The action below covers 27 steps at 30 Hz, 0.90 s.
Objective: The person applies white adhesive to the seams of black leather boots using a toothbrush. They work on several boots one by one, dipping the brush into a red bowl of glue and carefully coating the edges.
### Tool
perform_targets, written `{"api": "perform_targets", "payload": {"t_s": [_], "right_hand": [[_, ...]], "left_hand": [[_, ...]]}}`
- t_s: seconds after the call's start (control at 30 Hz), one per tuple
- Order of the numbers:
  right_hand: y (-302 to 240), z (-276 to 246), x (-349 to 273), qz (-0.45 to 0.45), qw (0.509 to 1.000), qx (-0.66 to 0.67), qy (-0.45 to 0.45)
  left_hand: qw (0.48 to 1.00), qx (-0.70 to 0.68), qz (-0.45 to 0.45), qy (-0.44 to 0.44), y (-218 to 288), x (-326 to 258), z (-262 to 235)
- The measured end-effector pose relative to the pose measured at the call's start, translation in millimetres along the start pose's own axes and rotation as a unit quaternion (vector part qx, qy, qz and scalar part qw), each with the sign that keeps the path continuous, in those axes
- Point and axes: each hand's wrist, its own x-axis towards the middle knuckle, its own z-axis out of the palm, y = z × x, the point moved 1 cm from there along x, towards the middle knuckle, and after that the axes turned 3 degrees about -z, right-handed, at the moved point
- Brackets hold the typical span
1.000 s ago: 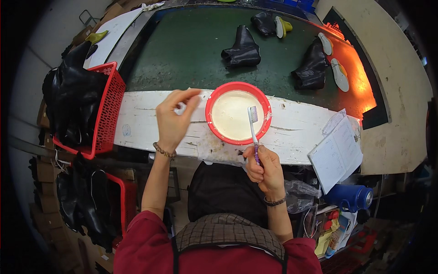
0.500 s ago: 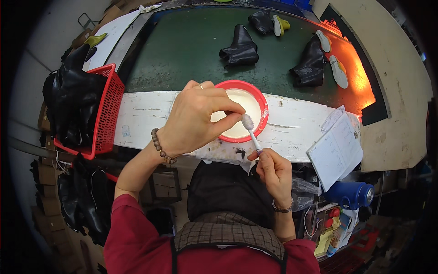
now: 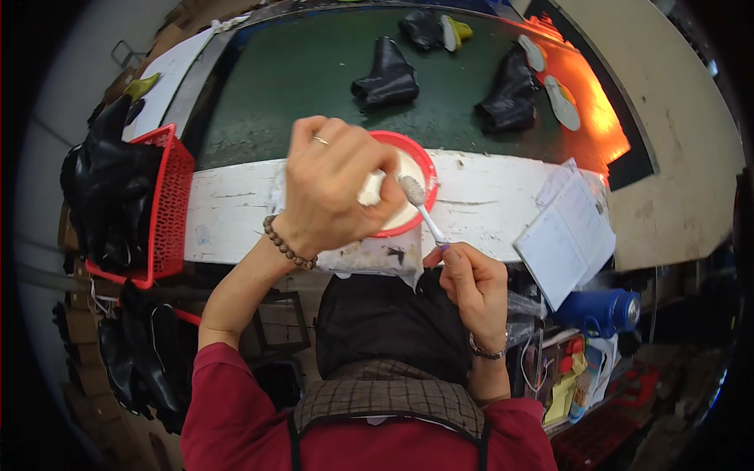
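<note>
White and purple plastic forms the slim toothbrush [image 3: 429, 222] at the centre of the frame, its pale bristled head over the right part of the round red plastic bowl [image 3: 431, 169] of cream-coloured liquid. We see the right hand [image 3: 477, 286], just below, with its fingers clamped on the handle. The blurred left hand [image 3: 334, 177] arches across the bowl, thumb and index finger curled close beside the bristles; whether they pinch them, we cannot tell.

We judge splatter the likeliest trouble: if the left fingers tug the bristles and slip, these could spring back and flick wet drops onto the white-painted wooden tabletop [image 3: 479, 196] or the open white-paged notebook [image 3: 561, 235] at right. A hard pull might also twist the handle in the right hand, and a low left wrist could knock the bowl's rim and spill it.

Compared with a second ago, we notice the left hand is no longer apart at the bowl's left but covers much of it. Half a second ago its thumb and index reached out straighter; now they are more bent. Our view has shifted too: the black leather boots [image 3: 386, 76] at upper centre sit further left.
</note>
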Motion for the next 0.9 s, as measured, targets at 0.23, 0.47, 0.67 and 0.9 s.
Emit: {"api": "perform_targets", "payload": {"t_s": [0.23, 0.47, 0.67, 0.9], "right_hand": [[9, -37, -19, 0.036, 0.963, 0.250, 0.093], [7, -39, -27, -0.055, 0.985, 0.003, 0.161], [3, -57, -33, 0.030, 0.967, 0.244, 0.065], [12, -51, -32, -0.022, 0.988, 0.056, 0.145]], "left_hand": [[0.935, -0.295, -0.197, 0.015, 18, -7, 28], [0.775, -0.500, -0.328, -0.205, 99, -21, 98], [0.554, -0.709, -0.383, -0.207, 92, -28, 107], [0.721, -0.559, -0.323, -0.252, 84, -24, 107]]}}
